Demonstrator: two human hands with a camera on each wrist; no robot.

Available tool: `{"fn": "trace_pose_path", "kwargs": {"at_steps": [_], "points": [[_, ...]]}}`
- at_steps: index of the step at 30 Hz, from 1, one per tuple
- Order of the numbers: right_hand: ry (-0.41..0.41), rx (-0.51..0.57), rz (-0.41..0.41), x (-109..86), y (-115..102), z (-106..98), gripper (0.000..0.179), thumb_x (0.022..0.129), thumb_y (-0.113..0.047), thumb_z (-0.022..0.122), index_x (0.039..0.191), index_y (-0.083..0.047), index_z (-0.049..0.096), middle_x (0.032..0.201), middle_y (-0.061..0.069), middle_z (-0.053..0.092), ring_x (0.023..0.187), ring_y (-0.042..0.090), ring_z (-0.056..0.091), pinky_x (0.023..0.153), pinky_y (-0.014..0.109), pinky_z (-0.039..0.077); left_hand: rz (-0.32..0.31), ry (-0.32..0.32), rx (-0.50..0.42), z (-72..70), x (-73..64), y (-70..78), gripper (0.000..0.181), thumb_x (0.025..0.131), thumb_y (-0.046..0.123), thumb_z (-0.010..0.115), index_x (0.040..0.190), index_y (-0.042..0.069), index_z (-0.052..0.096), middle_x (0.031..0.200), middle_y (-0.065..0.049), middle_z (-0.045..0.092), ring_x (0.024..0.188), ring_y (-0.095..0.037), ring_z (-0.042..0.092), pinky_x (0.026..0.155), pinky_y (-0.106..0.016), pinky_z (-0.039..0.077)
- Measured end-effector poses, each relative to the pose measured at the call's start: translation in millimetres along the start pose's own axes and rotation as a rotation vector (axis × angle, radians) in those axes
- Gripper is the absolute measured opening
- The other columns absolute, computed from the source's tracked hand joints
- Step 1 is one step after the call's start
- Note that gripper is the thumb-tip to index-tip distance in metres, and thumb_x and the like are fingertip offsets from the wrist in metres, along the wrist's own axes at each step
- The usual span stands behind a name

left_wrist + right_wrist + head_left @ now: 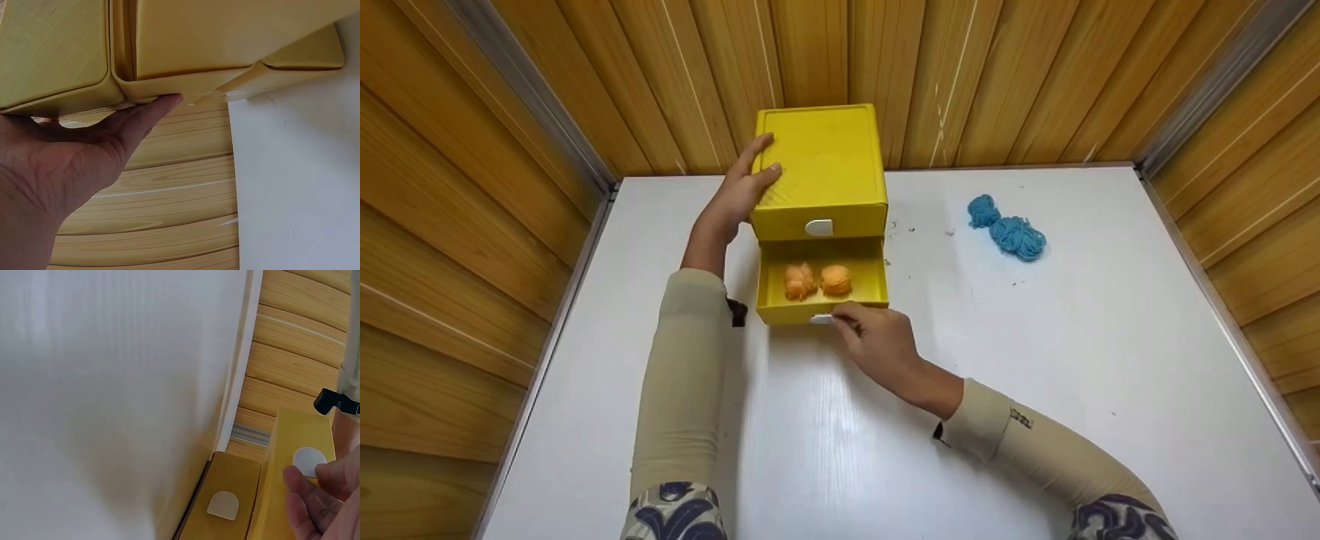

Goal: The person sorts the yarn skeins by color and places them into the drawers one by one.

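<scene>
A yellow two-drawer box (821, 154) stands at the back of the white table, its lower drawer (870, 285) pulled out. Inside that drawer lie two small orange yarn balls, one looser (799, 281) and one rounder (835, 280). The thumb and fingers of my right hand (885, 345) pinch the white handle (309, 461) of the lower drawer. My left hand (739, 195) rests against the box's left side, with the thumb and a finger over its top edge. From the left wrist, this hand (73, 163) appears with an extended digit along the box; some fingers are hidden.
To the right on the table (997, 337) lie two blue yarn balls, a smaller one (983, 211) and a larger one (1018, 238). The upper drawer is shut, its white handle (819, 227) facing front. Wood-patterned walls (1035, 82) enclose the table's back and sides.
</scene>
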State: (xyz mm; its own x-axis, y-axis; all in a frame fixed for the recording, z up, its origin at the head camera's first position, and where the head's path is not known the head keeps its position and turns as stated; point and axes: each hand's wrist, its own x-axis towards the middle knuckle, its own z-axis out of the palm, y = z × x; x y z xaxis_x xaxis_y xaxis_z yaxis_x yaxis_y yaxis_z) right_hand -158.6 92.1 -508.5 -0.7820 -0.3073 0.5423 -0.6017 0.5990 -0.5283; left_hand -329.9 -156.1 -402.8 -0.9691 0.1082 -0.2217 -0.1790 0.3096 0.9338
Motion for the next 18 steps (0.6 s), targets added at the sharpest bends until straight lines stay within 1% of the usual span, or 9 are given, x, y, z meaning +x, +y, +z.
{"fn": "trace_pose_path", "kwargs": {"at_steps": [5, 10, 14, 18], "points": [[0.005, 0.007, 0.02, 3.8, 1.2, 1.1, 0.006, 0.097, -0.017, 0.08, 0.098, -0.012, 0.081, 0.086, 0.001, 0.083, 0.071, 0.013, 0.076, 0.066, 0.033, 0.061, -0.001, 0.0, -0.004, 0.4, 0.3, -0.7, 0.062, 0.11, 0.045, 0.052, 0.165, 0.055, 0.024, 0.183, 0.005, 0.004, 0.163, -0.028, 0.024, 0.129, -0.055, 0.031], [-0.005, 0.005, 0.041, 6.6, 1.9, 2.2, 0.007, 0.097, -0.019, 0.08, 0.1, -0.012, 0.081, 0.087, 0.001, 0.083, 0.073, 0.014, 0.076, 0.068, 0.035, 0.061, -0.012, 0.006, 0.0, -0.1, -0.7, -1.2, 0.062, 0.11, 0.046, 0.051, 0.164, 0.056, 0.023, 0.183, 0.004, 0.003, 0.159, -0.029, 0.029, 0.126, -0.054, 0.036], [-0.012, 0.009, 0.064, 8.9, 2.8, 2.2, 0.008, 0.097, -0.019, 0.08, 0.1, -0.011, 0.081, 0.088, 0.002, 0.083, 0.073, 0.015, 0.075, 0.068, 0.036, 0.061, -0.021, -0.002, 0.012, 0.3, -1.1, -0.3, 0.063, 0.11, 0.047, 0.051, 0.164, 0.058, 0.021, 0.183, 0.005, 0.003, 0.157, -0.029, 0.033, 0.122, -0.052, 0.041], [-0.015, 0.016, 0.069, 12.3, 5.3, 3.7, 0.008, 0.097, -0.018, 0.08, 0.1, -0.011, 0.081, 0.089, 0.003, 0.083, 0.073, 0.015, 0.074, 0.069, 0.036, 0.062, -0.025, 0.001, 0.005, -0.9, -0.9, 1.1, 0.063, 0.109, 0.047, 0.051, 0.163, 0.059, 0.022, 0.183, 0.006, 0.005, 0.15, -0.028, 0.04, 0.118, -0.05, 0.046]]}}
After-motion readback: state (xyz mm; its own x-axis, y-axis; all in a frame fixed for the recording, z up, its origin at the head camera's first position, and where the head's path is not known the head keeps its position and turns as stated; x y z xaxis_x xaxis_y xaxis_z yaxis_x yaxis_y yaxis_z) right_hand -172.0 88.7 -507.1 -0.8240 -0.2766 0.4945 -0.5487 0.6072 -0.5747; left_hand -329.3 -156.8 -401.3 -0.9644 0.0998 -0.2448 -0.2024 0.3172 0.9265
